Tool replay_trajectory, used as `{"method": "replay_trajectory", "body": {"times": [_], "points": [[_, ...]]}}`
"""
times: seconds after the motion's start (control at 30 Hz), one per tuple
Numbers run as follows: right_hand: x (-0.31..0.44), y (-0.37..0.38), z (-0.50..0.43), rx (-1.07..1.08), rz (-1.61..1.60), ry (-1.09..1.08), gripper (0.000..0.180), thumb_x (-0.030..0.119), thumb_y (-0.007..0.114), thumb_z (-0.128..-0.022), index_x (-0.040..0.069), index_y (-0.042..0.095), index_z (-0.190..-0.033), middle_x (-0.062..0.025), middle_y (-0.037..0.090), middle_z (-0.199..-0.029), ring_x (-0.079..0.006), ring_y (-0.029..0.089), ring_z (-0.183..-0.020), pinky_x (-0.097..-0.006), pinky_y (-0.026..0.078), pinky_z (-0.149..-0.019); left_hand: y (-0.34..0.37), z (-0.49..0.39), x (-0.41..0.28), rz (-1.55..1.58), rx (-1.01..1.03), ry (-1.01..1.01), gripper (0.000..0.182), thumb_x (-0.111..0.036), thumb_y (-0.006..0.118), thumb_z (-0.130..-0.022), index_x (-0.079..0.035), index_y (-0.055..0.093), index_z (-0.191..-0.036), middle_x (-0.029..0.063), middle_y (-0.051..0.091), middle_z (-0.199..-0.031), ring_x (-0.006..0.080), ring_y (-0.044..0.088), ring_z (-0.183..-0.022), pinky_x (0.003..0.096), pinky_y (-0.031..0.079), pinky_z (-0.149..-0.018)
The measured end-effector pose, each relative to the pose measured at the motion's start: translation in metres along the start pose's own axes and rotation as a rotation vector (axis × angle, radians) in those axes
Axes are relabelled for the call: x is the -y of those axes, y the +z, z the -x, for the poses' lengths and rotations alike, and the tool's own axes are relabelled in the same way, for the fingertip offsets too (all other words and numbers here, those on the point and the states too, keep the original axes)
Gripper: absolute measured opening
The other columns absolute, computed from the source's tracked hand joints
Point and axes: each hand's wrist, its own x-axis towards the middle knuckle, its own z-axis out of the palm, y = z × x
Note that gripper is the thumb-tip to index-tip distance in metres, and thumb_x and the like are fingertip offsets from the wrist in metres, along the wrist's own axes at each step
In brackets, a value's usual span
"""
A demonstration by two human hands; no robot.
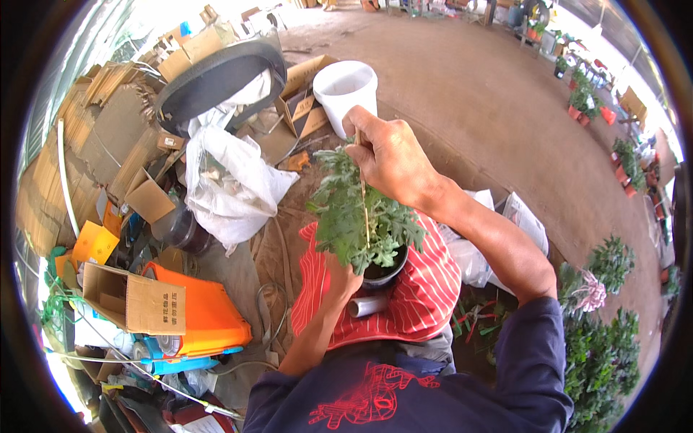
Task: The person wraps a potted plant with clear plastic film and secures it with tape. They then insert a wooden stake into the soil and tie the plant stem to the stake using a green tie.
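A leafy green potted plant (341, 216), its lobed leaves like a chrysanthemum's, stands in a black pot (385, 275) at my lap. Above it my right hand (392, 151) is closed on the upper end of a thin wooden stick (366, 216), which runs down among the leaves; its lower end is hidden. My left hand (342, 279) is low at the plant's left side, its fingers covered by leaves, so its grip cannot be told. On the red striped cloth (427, 303) over my lap, a pale roll or tube (368, 306) lies just below the pot.
Beyond the plant stands a white bucket (349, 89). A white plastic sack (233, 184), an orange backpack sprayer (211, 308) and a cardboard box (138, 297) crowd the left. Plants with a pink bloom (589, 291) stand at right, near red-handled cutters (479, 314).
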Motion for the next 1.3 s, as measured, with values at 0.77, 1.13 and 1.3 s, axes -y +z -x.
{"method": "replay_trajectory", "body": {"times": [0.77,1.13,1.3], "points": [[-0.14,0.027,0.355,-0.423,-0.442,1.117,0.021,-0.004,0.061,-0.1,-0.009,0.068,-0.119,-0.0154,0.077,-0.098,-0.0148,0.071,-0.076,-0.029,0.059,-0.069,-0.033,0.006,0.02,0.206,0.308,-0.433,0.046,-0.012,0.087,-0.087,0.0,0.066,-0.126,0.0098,0.072,-0.12,0.0258,0.067,-0.108,0.0418,0.055,-0.096],[-0.153,0.032,0.439,-0.469,-0.403,1.288,0.023,-0.003,0.062,-0.099,-0.007,0.068,-0.121,-0.0126,0.077,-0.098,-0.0137,0.071,-0.078,-0.0277,0.058,-0.072,-0.046,0.013,0.056,0.106,0.369,-0.364,0.056,-0.008,0.083,-0.088,0.0,0.058,-0.138,0.009,0.069,-0.125,0.0217,0.066,-0.107,0.0381,0.054,-0.096],[-0.156,0.049,0.443,-0.459,-0.294,1.184,0.019,-0.002,0.064,-0.098,-0.008,0.071,-0.115,-0.0146,0.078,-0.102,-0.0176,0.075,-0.092,-0.0304,0.059,-0.084,-0.055,-0.006,0.012,-0.131,0.345,-0.551,0.04,-0.011,0.086,-0.084,0.002,0.07,-0.118,0.0067,0.076,-0.105,0.0221,0.069,-0.096,0.039,0.054,-0.087]]}}
